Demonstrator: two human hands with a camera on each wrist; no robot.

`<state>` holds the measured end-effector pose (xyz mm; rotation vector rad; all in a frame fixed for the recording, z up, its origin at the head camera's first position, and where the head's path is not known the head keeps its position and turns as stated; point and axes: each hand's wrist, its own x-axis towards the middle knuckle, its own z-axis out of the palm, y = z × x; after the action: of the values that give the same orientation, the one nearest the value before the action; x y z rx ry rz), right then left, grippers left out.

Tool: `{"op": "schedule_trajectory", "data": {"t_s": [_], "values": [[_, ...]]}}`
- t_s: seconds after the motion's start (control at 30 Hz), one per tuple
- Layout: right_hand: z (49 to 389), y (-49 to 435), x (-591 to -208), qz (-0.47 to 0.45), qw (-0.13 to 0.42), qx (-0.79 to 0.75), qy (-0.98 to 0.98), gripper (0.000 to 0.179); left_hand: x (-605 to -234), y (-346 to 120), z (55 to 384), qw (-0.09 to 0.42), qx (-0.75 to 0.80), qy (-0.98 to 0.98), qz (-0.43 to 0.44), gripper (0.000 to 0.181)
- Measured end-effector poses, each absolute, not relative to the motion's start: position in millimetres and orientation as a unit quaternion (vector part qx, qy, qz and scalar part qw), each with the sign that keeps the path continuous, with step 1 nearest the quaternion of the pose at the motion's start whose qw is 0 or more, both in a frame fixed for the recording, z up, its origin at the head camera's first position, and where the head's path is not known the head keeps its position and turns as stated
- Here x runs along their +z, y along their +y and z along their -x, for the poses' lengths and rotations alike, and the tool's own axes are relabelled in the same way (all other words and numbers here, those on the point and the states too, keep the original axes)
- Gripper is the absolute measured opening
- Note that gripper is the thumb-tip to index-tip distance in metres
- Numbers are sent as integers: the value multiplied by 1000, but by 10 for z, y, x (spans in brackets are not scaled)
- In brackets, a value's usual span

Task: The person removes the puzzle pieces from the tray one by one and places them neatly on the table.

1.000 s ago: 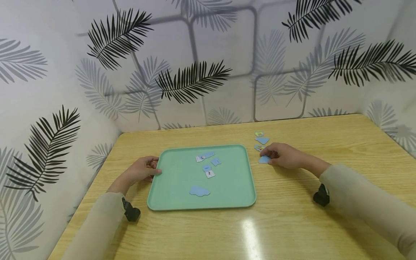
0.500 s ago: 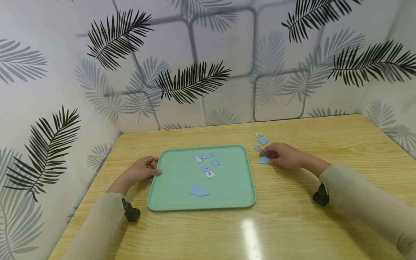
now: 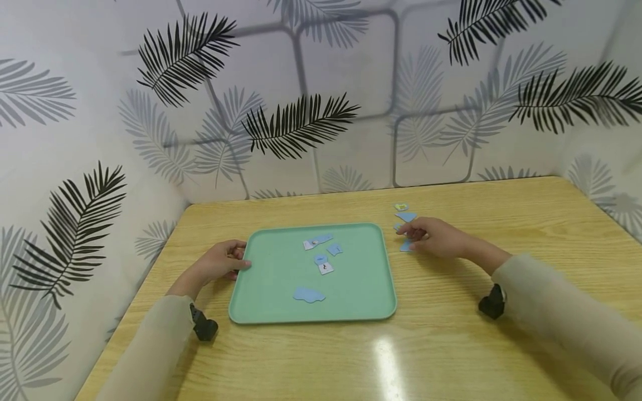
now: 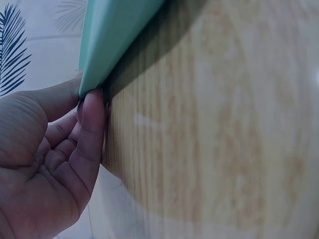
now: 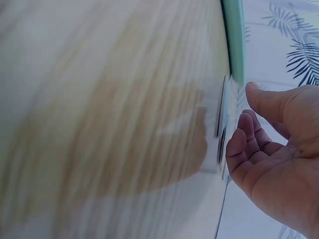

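My left hand (image 3: 220,262) pinches the left rim of a green tray (image 3: 271,306); the left wrist view has the rim between thumb and fingers. On the tray lie a large light-blue puzzle piece (image 3: 308,294), a small blue piece (image 3: 334,249), a blue-and-white strip (image 3: 318,241) and a blue-and-white pair with a rounded top (image 3: 325,268). Right of the tray, my right hand (image 3: 436,236) hovers over a blue piece (image 3: 405,245) and a patterned piece (image 3: 398,226), both partly hidden by it. Its thumb and loosely bent fingers stand apart with nothing between them in the right wrist view.
Behind the right hand lie a blue triangular piece (image 3: 407,216) and a yellow-patterned piece (image 3: 400,206). All rests on a wooden table (image 3: 311,362), with a leaf-patterned wall covering (image 3: 351,139) along its back and left side.
My right hand has risen slightly off the blue piece, its fingertips shifting toward the patterned piece behind. The left hand and the tray keep their places.
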<state>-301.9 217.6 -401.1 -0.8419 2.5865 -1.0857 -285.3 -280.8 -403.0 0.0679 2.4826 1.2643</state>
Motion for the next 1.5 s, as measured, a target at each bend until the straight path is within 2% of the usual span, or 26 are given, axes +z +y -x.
{"op": "schedule_trajectory", "data": {"t_s": [0.47, 0.7, 1.07, 1.5], "values": [[3030, 1848, -3944, 300, 104, -424, 848, 36, -4019, -2799, 2855, 175, 444, 878, -25, 57], [3068, 1655, -3954, 284, 137, -445, 838, 39, -4022, -2797, 2859, 176, 447, 877, -25, 56], [3117, 1372, -3961, 277, 152, -435, 843, 38, -4032, -2804, 2869, 174, 446, 878, -22, 54], [3159, 1040, -3978, 276, 197, -423, 840, 37, -4024, -2799, 2856, 176, 449, 876, -20, 56]]}}
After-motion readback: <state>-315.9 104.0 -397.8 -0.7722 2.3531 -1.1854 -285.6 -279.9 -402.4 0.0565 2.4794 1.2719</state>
